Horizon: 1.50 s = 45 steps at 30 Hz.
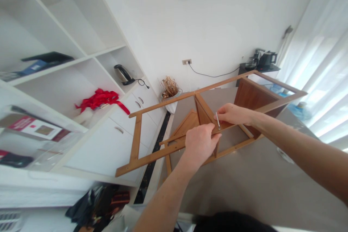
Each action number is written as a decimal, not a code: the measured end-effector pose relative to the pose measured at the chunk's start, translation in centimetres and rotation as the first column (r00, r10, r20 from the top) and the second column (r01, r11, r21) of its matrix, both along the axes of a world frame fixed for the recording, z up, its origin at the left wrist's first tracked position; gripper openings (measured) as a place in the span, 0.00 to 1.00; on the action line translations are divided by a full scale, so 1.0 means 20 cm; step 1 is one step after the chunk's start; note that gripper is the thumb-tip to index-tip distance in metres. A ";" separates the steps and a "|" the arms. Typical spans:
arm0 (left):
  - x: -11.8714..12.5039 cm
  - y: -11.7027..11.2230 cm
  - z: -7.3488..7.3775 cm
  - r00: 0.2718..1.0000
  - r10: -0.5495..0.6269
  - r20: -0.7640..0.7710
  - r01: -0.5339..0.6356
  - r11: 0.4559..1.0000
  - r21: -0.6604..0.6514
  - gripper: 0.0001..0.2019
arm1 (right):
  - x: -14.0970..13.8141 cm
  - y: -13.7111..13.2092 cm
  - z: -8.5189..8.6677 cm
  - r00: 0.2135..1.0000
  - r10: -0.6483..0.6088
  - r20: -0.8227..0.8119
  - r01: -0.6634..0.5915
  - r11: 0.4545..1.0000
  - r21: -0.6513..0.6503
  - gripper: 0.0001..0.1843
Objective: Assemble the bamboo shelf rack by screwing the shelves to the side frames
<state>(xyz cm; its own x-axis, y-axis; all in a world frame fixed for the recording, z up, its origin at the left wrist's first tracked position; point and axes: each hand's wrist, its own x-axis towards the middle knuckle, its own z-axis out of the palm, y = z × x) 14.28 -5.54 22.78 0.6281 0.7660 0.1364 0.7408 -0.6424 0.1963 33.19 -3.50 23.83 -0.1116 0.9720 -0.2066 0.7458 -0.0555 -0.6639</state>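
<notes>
A brown wooden frame with shelf panels lies on its side across the grey tabletop, one long side uppermost. My left hand is closed around the near upper rail, close to the joint with a middle shelf panel. Between the fingertips of my right hand is a thin silver hex key. Its lower end meets a bolt spot in the rail, just beside my left thumb. A larger wooden panel sits in the frame to the right, partly behind my right forearm.
White shelving with cabinets stands on the left, holding a kettle and red ribbon. A plant pot stands behind the frame. Water bottles are beyond the table at right, near a dark kettle.
</notes>
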 end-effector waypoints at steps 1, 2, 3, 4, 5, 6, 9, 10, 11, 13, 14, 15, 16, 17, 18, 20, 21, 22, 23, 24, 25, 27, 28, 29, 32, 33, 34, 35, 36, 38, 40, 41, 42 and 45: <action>0.00 0.00 0.00 1.000 -0.005 0.000 0.005 1.000 0.002 0.11 | 0.00 -0.01 0.01 1.000 0.007 0.030 -0.008 1.000 0.019 0.18; -0.01 -0.01 0.00 1.000 -0.011 0.001 0.011 1.000 0.005 0.11 | 0.01 -0.02 0.02 0.998 0.012 0.063 -0.015 0.999 0.039 0.17; -0.01 -0.01 0.01 1.000 -0.017 0.002 0.017 1.000 0.009 0.11 | 0.02 -0.03 0.04 0.996 0.003 0.095 -0.009 0.998 0.066 0.16; -0.01 -0.01 0.00 1.000 -0.021 0.004 0.021 1.000 0.014 0.11 | 0.03 -0.04 0.05 0.992 -0.005 0.130 -0.010 0.993 0.113 0.14; -0.01 -0.01 0.00 1.000 -0.024 0.007 0.024 1.000 0.020 0.11 | 0.04 -0.06 0.07 0.986 0.003 0.169 -0.034 0.982 0.185 0.14; -0.01 -0.01 0.00 1.000 -0.026 0.011 0.026 0.999 0.029 0.11 | 0.05 -0.08 0.08 0.977 0.027 0.210 -0.085 0.958 0.275 0.15; -0.01 -0.02 -0.01 0.999 -0.031 0.031 0.029 0.999 0.045 0.11 | 0.07 -0.15 0.11 0.917 0.185 0.353 -0.352 0.790 0.502 0.19; -0.01 -0.01 -0.02 0.999 -0.032 0.040 0.031 0.999 0.045 0.10 | 0.07 -0.17 0.11 0.882 0.247 0.401 -0.442 0.730 0.522 0.18; -0.01 -0.01 -0.02 0.998 -0.035 0.050 0.033 0.998 0.044 0.10 | 0.07 -0.18 0.11 0.850 0.295 0.436 -0.505 0.689 0.520 0.17; -0.01 -0.01 -0.02 0.997 -0.038 0.062 0.035 0.999 0.041 0.10 | 0.06 -0.20 0.11 0.796 0.368 0.481 -0.591 0.642 0.487 0.15; -0.01 -0.01 -0.02 0.997 -0.038 0.065 0.036 0.998 0.042 0.10 | 0.06 -0.20 0.12 0.779 0.391 0.490 -0.614 0.632 0.473 0.15; -0.01 -0.02 -0.02 0.997 -0.038 0.066 0.035 0.999 0.042 0.10 | 0.05 -0.20 0.12 0.771 0.403 0.492 -0.625 0.627 0.465 0.16; -0.01 -0.02 -0.02 0.997 -0.036 0.064 0.034 0.999 0.041 0.10 | 0.05 -0.20 0.12 0.767 0.409 0.494 -0.630 0.625 0.461 0.17; -0.02 -0.02 -0.02 0.998 -0.035 0.061 0.033 0.999 0.040 0.10 | 0.05 -0.19 0.12 0.764 0.411 0.497 -0.633 0.623 0.459 0.18; -0.02 -0.02 -0.02 0.998 -0.034 0.058 0.032 0.999 0.040 0.10 | 0.05 -0.19 0.12 0.761 0.412 0.501 -0.637 0.621 0.456 0.19; -0.02 -0.03 -0.02 0.998 -0.031 0.051 0.029 0.999 0.041 0.11 | 0.05 -0.18 0.12 0.755 0.402 0.518 -0.641 0.619 0.454 0.20; -0.02 -0.03 -0.02 0.999 -0.027 0.047 0.025 0.999 0.042 0.11 | 0.05 -0.18 0.12 0.755 0.387 0.530 -0.637 0.625 0.451 0.20; -0.02 -0.03 -0.02 0.999 -0.023 0.041 0.021 0.999 0.042 0.11 | 0.05 -0.19 0.12 0.757 0.363 0.544 -0.627 0.640 0.444 0.20; -0.01 -0.03 -0.02 0.999 -0.015 0.035 0.014 0.999 0.037 0.11 | 0.04 -0.20 0.12 0.763 0.330 0.556 -0.605 0.667 0.435 0.20; -0.01 -0.03 -0.01 1.000 -0.008 0.029 0.007 0.999 0.031 0.11 | 0.03 -0.22 0.13 0.772 0.291 0.565 -0.573 0.704 0.419 0.19; -0.01 -0.03 -0.01 1.000 -0.002 0.024 0.002 1.000 0.024 0.11 | 0.02 -0.23 0.13 0.781 0.253 0.571 -0.532 0.748 0.397 0.19; -0.01 -0.03 -0.01 1.000 0.003 0.019 -0.004 1.000 0.017 0.11 | -0.02 -0.27 0.14 0.796 0.171 0.581 -0.428 0.838 0.339 0.19; -0.01 -0.03 -0.01 1.000 0.004 0.019 -0.004 1.000 0.018 0.12 | -0.05 -0.29 0.14 0.796 0.125 0.593 -0.371 0.874 0.314 0.20; -0.01 -0.03 -0.01 1.000 0.003 0.021 -0.003 1.000 0.021 0.12 | -0.07 -0.30 0.14 0.787 0.079 0.611 -0.317 0.902 0.292 0.20; -0.01 -0.04 -0.02 0.999 0.003 0.035 -0.005 0.999 0.038 0.11 | -0.15 -0.32 0.15 0.738 -0.037 0.674 -0.193 0.945 0.264 0.21; -0.01 -0.04 -0.02 0.999 0.003 0.039 -0.005 0.999 0.043 0.11 | -0.17 -0.33 0.15 0.727 -0.059 0.684 -0.167 0.951 0.260 0.21; -0.01 -0.04 -0.02 0.999 0.004 0.041 -0.006 0.999 0.047 0.11 | -0.19 -0.33 0.15 0.723 -0.076 0.687 -0.145 0.955 0.257 0.21; -0.01 -0.04 -0.02 0.999 0.006 0.043 -0.008 0.999 0.048 0.11 | -0.20 -0.33 0.15 0.725 -0.087 0.683 -0.126 0.958 0.256 0.22; -0.01 -0.04 -0.02 0.999 0.008 0.045 -0.010 0.999 0.046 0.11 | -0.22 -0.33 0.15 0.733 -0.098 0.674 -0.109 0.960 0.257 0.22; -0.01 -0.04 -0.02 0.999 0.009 0.049 -0.011 0.999 0.032 0.11 | -0.23 -0.33 0.14 0.757 -0.109 0.644 -0.081 0.963 0.258 0.22; -0.01 -0.04 -0.03 0.998 0.003 0.058 -0.004 1.000 0.012 0.11 | -0.21 -0.33 0.15 0.788 -0.105 0.607 -0.057 0.969 0.241 0.23; -0.01 -0.04 -0.03 0.998 0.000 0.065 0.000 1.000 0.006 0.10 | -0.20 -0.33 0.16 0.801 -0.102 0.590 -0.042 0.973 0.226 0.24; -0.01 -0.03 -0.02 0.997 -0.002 0.075 0.002 1.000 0.005 0.10 | -0.17 -0.33 0.16 0.813 -0.106 0.573 -0.025 0.976 0.215 0.25; -0.04 -0.03 0.00 0.989 -0.024 0.146 0.023 1.000 0.004 0.15 | -0.08 -0.30 0.17 0.849 -0.162 0.503 0.030 0.965 0.260 0.25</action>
